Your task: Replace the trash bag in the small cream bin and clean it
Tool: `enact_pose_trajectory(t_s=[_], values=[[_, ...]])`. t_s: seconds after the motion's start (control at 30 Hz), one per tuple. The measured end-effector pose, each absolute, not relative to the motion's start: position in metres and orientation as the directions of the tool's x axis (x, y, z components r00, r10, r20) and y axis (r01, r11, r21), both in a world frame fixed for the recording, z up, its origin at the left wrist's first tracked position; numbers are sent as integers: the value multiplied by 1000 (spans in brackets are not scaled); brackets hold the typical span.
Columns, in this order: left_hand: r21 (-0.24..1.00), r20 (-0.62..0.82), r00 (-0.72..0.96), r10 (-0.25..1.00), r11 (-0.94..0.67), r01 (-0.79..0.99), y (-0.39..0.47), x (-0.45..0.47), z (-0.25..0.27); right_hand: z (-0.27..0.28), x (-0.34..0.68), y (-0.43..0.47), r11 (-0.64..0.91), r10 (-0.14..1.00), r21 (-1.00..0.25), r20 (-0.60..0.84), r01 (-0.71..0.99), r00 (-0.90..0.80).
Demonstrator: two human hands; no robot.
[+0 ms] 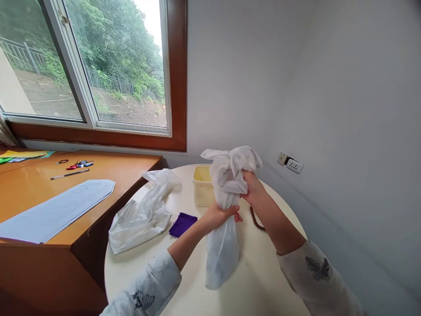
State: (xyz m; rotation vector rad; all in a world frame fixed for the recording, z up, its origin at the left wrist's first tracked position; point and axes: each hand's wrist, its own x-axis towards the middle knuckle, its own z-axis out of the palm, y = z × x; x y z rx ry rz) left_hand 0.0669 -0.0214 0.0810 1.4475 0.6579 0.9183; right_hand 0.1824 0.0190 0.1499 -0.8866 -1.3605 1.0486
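Note:
A white plastic bag (223,254) hangs above the round table, gathered narrow at its middle. My left hand (221,216) is wrapped around that narrow part. Higher up, my right hand (252,188) grips the bunched top of the same bag; its fingers are partly hidden by the plastic. Behind the bag stands a pale yellow tub (202,191), its right side covered from view. A folded purple cloth (183,224) lies on the table to the left of my left hand.
Another crumpled white plastic bag (141,217) lies on the left of the round cream table (158,276). A brown curved strap or handle (255,219) shows beneath my right forearm. The wooden desk (131,171) at left bears papers (66,208), a pen (69,174) and keys (82,164).

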Motion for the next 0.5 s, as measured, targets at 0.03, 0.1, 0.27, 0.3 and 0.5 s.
enact_pose_trajectory(t_s=[0.03, 0.1, 0.27, 0.3, 0.5], values=[[989, 133, 541, 830, -77, -126, -22, 63, 78, 150, 187, 24, 320, 944, -940, 327, -118, -50], [991, 103, 558, 824, -33, -133, -23, 56, 74, 147, 204, 35, 340, 939, -911, 343, -232, 30], [988, 7, 555, 832, 79, -130, -23, 43, 70, 125, 259, 54, 297, 926, -916, 207, -272, 315], [988, -11, 554, 832, 94, -122, -22, 42, 69, 121, 269, 55, 301, 913, -917, 198, -262, 356], [984, -93, 581, 809, 163, -69, -20, 39, 65, 126, 281, 26, 466, 724, -873, 286, -140, 627]])
